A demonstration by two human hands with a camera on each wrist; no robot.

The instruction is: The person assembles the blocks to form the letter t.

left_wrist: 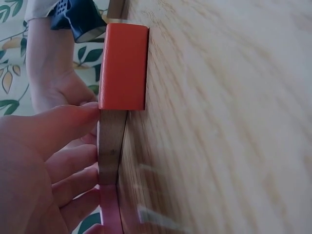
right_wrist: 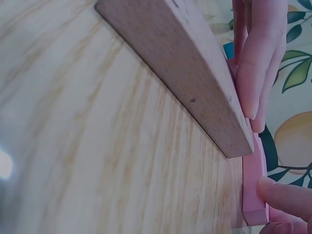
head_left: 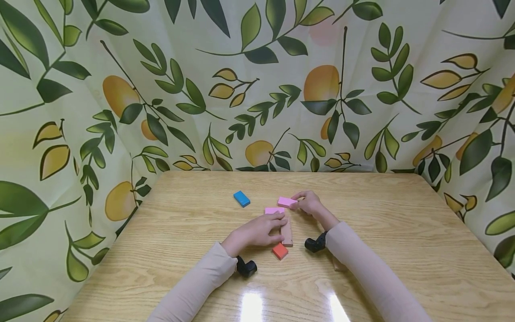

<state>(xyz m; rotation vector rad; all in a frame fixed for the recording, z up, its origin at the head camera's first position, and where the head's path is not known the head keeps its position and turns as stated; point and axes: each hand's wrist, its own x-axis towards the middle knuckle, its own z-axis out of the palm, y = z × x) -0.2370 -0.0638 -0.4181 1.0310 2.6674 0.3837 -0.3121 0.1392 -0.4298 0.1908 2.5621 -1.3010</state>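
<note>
My left hand [head_left: 261, 230] reaches over a plain wooden block [head_left: 286, 235], its fingers loosely extended. In the left wrist view its fingertips touch the side of the wooden block [left_wrist: 111, 146], and the thumb tip is at the corner of a red block [left_wrist: 124, 68]. One pink block [head_left: 274, 210] lies at the far end, by the left fingers. With my right hand [head_left: 309, 203] I pinch the right end of another pink block [head_left: 286, 202]. In the right wrist view this pink block [right_wrist: 254, 187] is beside the wooden block's end [right_wrist: 195, 87].
A blue block [head_left: 241, 199] lies farther back, to the left. Part of another wooden block [head_left: 339, 264] shows from under the right sleeve. A leaf-patterned curtain [head_left: 257, 89] hangs behind the wooden table [head_left: 181, 197].
</note>
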